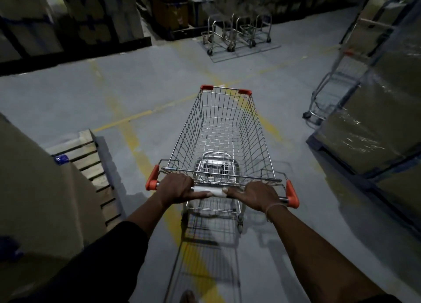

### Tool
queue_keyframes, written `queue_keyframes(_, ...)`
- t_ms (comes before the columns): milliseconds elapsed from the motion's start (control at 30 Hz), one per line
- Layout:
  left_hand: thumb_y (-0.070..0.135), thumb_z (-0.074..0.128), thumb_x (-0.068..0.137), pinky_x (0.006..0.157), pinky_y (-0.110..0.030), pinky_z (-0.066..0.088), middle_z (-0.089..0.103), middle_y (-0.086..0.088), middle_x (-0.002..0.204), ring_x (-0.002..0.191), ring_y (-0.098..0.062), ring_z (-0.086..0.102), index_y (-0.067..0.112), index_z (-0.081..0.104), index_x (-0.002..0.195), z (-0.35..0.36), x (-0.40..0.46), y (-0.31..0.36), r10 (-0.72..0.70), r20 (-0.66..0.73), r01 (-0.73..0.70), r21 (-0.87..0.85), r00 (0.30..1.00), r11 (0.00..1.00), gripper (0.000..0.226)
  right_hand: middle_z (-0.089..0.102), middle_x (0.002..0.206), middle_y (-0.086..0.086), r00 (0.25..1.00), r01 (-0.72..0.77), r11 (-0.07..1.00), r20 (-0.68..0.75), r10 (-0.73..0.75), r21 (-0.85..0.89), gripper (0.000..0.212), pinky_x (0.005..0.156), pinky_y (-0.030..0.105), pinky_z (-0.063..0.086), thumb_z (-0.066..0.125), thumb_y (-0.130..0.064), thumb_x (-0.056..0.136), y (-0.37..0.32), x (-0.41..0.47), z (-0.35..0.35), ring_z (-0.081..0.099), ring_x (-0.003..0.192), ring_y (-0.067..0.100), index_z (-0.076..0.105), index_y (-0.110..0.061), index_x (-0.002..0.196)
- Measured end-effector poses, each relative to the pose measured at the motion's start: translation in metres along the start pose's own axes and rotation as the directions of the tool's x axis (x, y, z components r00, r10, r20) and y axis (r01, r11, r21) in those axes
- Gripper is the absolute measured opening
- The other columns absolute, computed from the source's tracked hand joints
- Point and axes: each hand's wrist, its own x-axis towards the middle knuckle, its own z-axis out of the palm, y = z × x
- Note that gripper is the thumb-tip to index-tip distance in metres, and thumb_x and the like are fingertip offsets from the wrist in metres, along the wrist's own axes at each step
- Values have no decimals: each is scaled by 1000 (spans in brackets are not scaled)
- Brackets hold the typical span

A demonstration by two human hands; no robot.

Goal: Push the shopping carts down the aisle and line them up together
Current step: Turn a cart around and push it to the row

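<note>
The left hand (176, 189) is closed over the left part of the cart handle (215, 191), fingers wrapped over the bar and thumb lying along it. The right hand (254, 195) grips the right part of the same handle in the same way; a thin band sits on that wrist. The two thumbs nearly meet at the pale centre section of the bar. Orange end caps lie just outside each hand.

The shopping cart (224, 138) extends directly forward of both hands, its wire basket empty and its far rim carrying two orange corner guards. It stands on the grey floor (68, 102), over yellow painted lines.

Well beyond the cart's far end, a row of parked carts (237, 33) stands side by side. Forward and right of the right hand, another cart (335, 84) leans against wrapped stacked goods. Left of the left hand lies a wooden pallet (91, 163).
</note>
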Motion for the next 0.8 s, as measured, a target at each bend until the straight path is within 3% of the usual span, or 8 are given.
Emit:
queue_keyframes(133, 101, 22, 75, 51, -28, 28, 39, 5, 47, 48, -19, 46, 14, 52, 55, -5, 61, -25, -5, -27, 6, 10, 1000, 1000, 94, 57, 61, 1, 1000, 3, 1000, -13, -3, -19, 100, 69, 35, 53, 15, -114, 60, 9, 61, -22, 61, 61, 21, 50, -20, 58)
queue_keyframes(300, 104, 13, 72, 51, -29, 29, 43, 5, 48, 49, -19, 50, 12, 57, 57, -7, 147, -53, -5, -7, 5, 28, 1000, 1000, 102, 54, 58, 0, 1000, 4, 999, -30, -5, -33, 89, 64, 32, 49, 28, -106, 73, 29, 144, -57, 57, 57, 20, 47, -21, 56)
queue_keyframes(433, 101, 29, 77, 55, -28, 42, 52, 2, 51, 54, -20, 60, 12, 61, 59, -13, 225, -76, -40, 40, 39, 20, 998, 999, 95, 54, 58, 0, 999, 15, 999, -40, -16, -29, 91, 72, 36, 55, 27, -108, 70, 45, 219, -90, 57, 57, 21, 45, -20, 57)
queue_keyframes(533, 99, 34, 79, 58, -29, 38, 55, 1, 55, 57, -20, 57, 12, 63, 64, -21, 285, -91, -80, 48, 78, 46, 996, 996, 92, 56, 60, 0, 999, 26, 999, -44, -27, -26, 100, 74, 36, 58, 14, -115, 58, 62, 277, -115, 60, 59, 20, 47, -21, 59)
queue_keyframes(667, 97, 36, 80, 56, -29, 34, 44, 4, 51, 55, -18, 53, 13, 59, 62, -25, 360, -105, -107, 61, 106, 15, 992, 994, 88, 61, 66, 1, 999, 38, 997, -16, -39, -65, 95, 68, 32, 52, 23, -109, 69, 88, 345, -150, 64, 66, 20, 54, -19, 63)
queue_keyframes(800, 101, 16, 73, 55, -28, 35, 44, 6, 50, 52, -17, 52, 17, 54, 58, -27, 429, -117, -104, 25, 105, -7, 994, 994, 93, 61, 68, 1, 999, 37, 996, -2, -37, -77, 92, 63, 32, 43, 30, -106, 73, 113, 414, -185, 65, 71, 23, 57, -19, 61)
